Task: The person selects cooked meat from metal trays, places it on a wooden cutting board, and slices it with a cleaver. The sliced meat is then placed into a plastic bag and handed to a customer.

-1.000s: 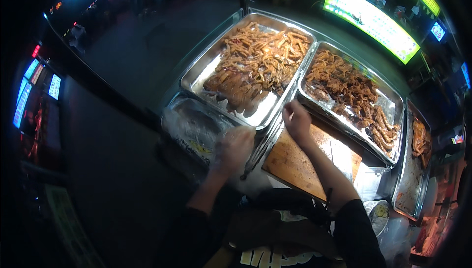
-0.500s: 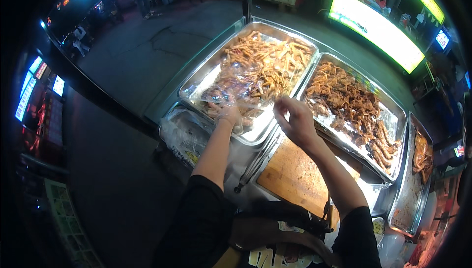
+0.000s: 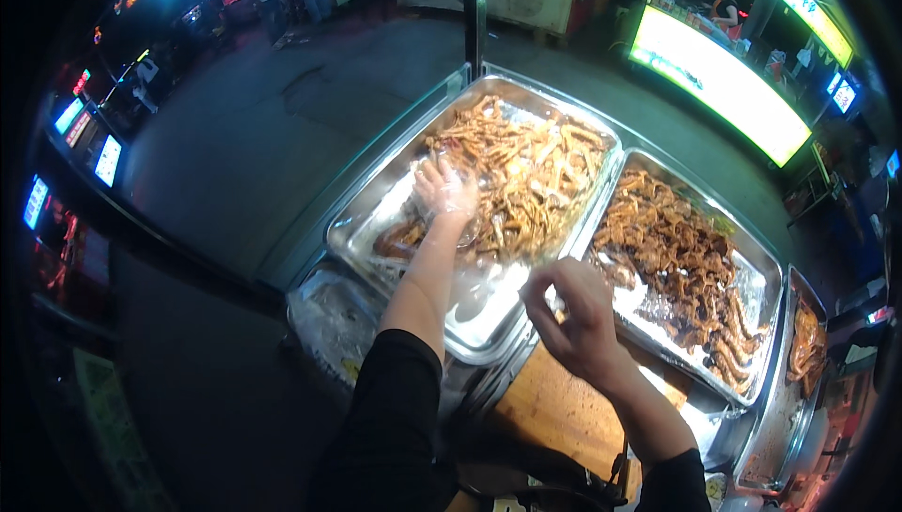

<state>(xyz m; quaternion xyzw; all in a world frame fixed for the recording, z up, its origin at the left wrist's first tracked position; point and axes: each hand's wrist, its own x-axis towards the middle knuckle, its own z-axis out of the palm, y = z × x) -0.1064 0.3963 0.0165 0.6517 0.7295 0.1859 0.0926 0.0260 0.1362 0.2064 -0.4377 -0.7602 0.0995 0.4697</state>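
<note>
A clear plastic glove covers my left hand (image 3: 444, 191), which is open with fingers spread over the left part of a metal tray (image 3: 479, 348). Beneath and beside it lie cooked chicken feet (image 3: 536, 178), piled thickest toward the far right. Dark brown pieces (image 3: 399, 240) sit by my left wrist. My right hand (image 3: 573, 310) is bare and curled closed, thumb and fingertips brought together, held above the tray's near right corner and the wooden cutting board (image 3: 568, 413). Whether anything is between its fingers is hidden.
To the right stands a second metal tray of dark brown cooked meat (image 3: 662, 235), then a narrower tray with a roasted bird (image 3: 806, 348). Clear plastic bags (image 3: 334, 319) lie left of the first tray. A dark post (image 3: 474, 14) rises behind it. Across the way glows a lit stall counter (image 3: 719, 85).
My left hand has moved farther over the tray and spread its fingers; the loose plastic is now around the hand. My right hand remains curled, separate from it. The view has shifted.
</note>
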